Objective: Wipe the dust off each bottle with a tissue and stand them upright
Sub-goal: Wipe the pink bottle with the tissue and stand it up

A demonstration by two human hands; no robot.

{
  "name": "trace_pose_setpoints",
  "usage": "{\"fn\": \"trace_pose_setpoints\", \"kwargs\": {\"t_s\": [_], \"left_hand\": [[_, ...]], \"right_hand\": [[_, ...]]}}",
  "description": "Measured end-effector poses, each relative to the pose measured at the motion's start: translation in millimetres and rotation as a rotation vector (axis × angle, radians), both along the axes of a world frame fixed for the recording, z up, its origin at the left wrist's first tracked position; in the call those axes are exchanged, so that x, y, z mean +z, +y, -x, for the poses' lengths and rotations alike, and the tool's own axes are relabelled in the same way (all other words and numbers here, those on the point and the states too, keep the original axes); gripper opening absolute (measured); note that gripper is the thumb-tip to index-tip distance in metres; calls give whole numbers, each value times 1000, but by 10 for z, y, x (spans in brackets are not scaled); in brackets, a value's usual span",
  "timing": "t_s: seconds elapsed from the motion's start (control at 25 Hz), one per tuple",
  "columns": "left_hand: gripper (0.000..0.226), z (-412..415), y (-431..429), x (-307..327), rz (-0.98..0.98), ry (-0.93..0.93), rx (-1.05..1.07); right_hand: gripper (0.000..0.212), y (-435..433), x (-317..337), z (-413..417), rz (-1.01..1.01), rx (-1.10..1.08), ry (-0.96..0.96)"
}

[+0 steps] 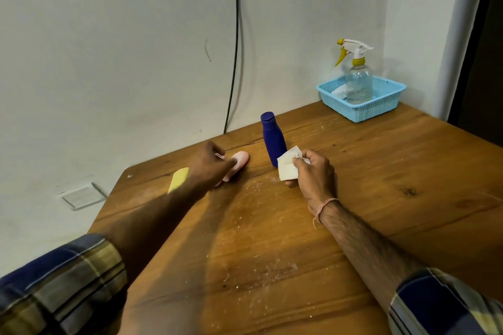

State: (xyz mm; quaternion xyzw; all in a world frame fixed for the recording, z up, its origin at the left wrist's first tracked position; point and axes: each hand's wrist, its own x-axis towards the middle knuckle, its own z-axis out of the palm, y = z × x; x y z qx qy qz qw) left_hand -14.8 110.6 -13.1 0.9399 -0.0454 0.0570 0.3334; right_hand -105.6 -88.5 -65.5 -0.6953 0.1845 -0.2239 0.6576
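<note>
We see right hand [313, 173] pinching tissue [287, 168] just beside upright blue bottle [273, 139]; left hand [215, 164] over lying pink bottle [241, 158] (grip blurred, cannot tell), both on counter [367, 198].

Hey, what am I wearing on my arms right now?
Both forearms are bare below plaid sleeves: the left sleeve and the right sleeve are checked in navy blue, pale yellow and grey. A thin pinkish thread band circles the right wrist. No watch or gloves show.
</note>
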Motion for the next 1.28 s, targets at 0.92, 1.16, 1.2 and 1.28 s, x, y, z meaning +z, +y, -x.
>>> {"fn": "trace_pose_setpoints", "kwargs": {"t_s": [0.92, 1.16, 1.2, 1.28], "left_hand": [[31, 1063, 660, -477, 128, -67, -124], [34, 1025, 646, -506, 178, 13, -73], [34, 1014, 648, -515, 173, 9, -70], [36, 987, 662, -528, 169, -1, -73]], "right_hand": [[17, 117, -31, 42, 513, 122, -62], [22, 162, -46, 94, 676, 182, -101], [22, 165, -47, 97, 695, 189, -96], [24, 175, -49, 87, 737, 201, -80]]}}
